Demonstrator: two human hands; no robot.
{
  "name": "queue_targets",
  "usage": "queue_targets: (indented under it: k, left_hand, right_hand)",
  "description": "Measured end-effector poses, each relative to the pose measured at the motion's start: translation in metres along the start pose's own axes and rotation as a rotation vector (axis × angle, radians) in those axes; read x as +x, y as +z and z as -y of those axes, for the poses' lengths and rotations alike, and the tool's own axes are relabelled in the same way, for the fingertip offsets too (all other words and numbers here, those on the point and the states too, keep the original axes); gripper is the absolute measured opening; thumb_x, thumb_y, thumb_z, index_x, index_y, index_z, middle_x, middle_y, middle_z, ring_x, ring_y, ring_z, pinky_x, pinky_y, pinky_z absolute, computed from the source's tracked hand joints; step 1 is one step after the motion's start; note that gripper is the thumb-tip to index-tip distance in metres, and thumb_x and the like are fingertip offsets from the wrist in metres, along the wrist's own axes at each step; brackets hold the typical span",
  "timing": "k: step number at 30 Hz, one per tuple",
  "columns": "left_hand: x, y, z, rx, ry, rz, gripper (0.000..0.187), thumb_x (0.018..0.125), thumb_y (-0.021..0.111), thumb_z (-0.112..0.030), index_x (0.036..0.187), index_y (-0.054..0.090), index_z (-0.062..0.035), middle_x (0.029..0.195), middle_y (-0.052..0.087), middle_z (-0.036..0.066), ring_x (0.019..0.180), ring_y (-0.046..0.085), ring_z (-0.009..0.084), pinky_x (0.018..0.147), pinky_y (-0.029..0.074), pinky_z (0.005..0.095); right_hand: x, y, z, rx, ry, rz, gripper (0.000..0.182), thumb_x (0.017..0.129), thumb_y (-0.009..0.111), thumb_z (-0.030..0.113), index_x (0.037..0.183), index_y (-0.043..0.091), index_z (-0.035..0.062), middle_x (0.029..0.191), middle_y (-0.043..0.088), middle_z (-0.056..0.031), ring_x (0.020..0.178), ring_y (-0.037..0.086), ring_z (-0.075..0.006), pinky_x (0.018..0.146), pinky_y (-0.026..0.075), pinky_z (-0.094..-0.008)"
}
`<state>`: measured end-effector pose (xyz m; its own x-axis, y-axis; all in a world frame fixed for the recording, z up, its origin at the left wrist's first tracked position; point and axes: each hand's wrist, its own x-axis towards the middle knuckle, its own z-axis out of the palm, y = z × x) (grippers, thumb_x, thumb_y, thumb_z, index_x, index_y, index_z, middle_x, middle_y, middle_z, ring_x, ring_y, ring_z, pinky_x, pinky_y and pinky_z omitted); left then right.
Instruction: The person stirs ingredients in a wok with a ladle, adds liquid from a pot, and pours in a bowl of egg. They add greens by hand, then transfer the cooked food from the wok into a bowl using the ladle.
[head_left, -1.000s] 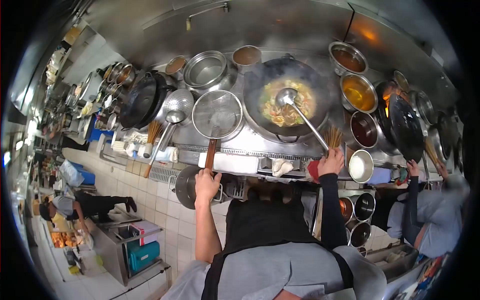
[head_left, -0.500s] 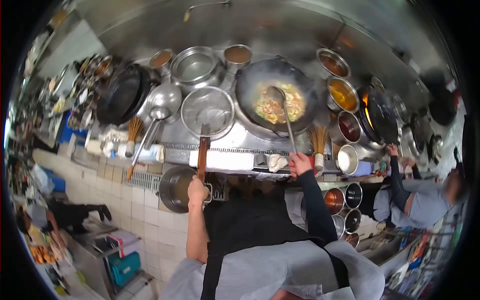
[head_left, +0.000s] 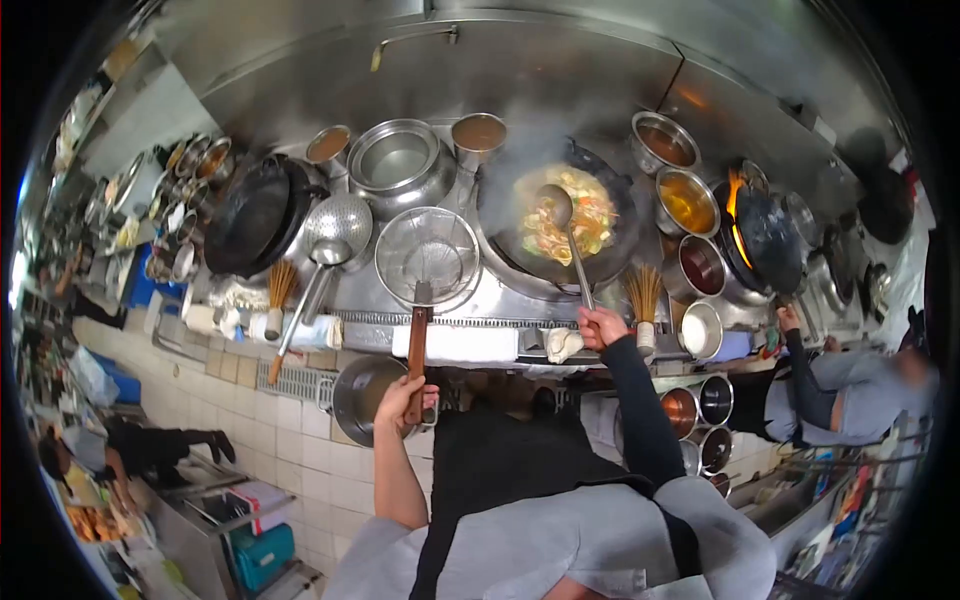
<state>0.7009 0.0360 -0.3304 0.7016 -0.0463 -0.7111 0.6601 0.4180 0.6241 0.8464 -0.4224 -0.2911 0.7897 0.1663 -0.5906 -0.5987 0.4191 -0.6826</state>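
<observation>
My left hand [head_left: 399, 403] is wrapped round the wooden handle of a wire strainer [head_left: 428, 258], whose mesh bowl lies over the stove counter. In my right hand [head_left: 602, 328] is the end of a long metal ladle [head_left: 574, 240]. The ladle's bowl rests among mixed, steaming food [head_left: 590, 222] in a large black wok [head_left: 613, 262]. A perforated skimmer [head_left: 338, 230] lies left of the strainer. Close to my right hand are a crumpled white cloth [head_left: 564, 345] and a bamboo brush [head_left: 645, 300].
Metal pots surround the wok, one with yellow liquid [head_left: 688, 202]. Black woks [head_left: 248, 215] sit at the left. A co-worker [head_left: 850, 385] stands at the right by a flaming wok [head_left: 765, 240]. Another person [head_left: 130, 450] is at the lower left. Below my left hand is a pot [head_left: 362, 398].
The camera view has shifted, so the stove appears lower. The ladle bowl has moved within the wok, and the food sits higher towards its back. Flames at the right wok show more.
</observation>
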Motion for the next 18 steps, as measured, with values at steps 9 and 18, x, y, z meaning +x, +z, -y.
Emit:
queue_targets:
  k: [9, 18]
  left_hand:
    - [0.001, 0.006, 0.003, -0.042, 0.043, -0.048, 0.034, 0.097, 0.066, -0.019, 0.119, 0.053, 0.0028, 0.097, 0.071, 0.019, 0.081, 0.071, 0.0272, 0.069, 0.059, 0.0372]
    - [0.056, 0.055, -0.035, 0.648, 0.509, -0.35, 0.034, 0.09, 0.067, -0.017, 0.115, 0.059, 0.0059, 0.091, 0.072, 0.02, 0.082, 0.073, 0.0269, 0.075, 0.056, 0.0376]
  right_hand:
    - [0.061, -0.084, -0.032, -1.216, -0.85, -0.547, 0.011, 0.089, 0.059, 0.01, 0.091, 0.054, 0.0, 0.062, 0.052, -0.0063, 0.053, 0.057, -0.0181, 0.041, 0.042, -0.0412]
    - [-0.053, -0.037, 0.058, -0.515, -0.162, -0.092, 0.014, 0.092, 0.062, 0.013, 0.093, 0.055, 0.0014, 0.064, 0.055, -0.0072, 0.049, 0.054, -0.0177, 0.041, 0.04, -0.034]
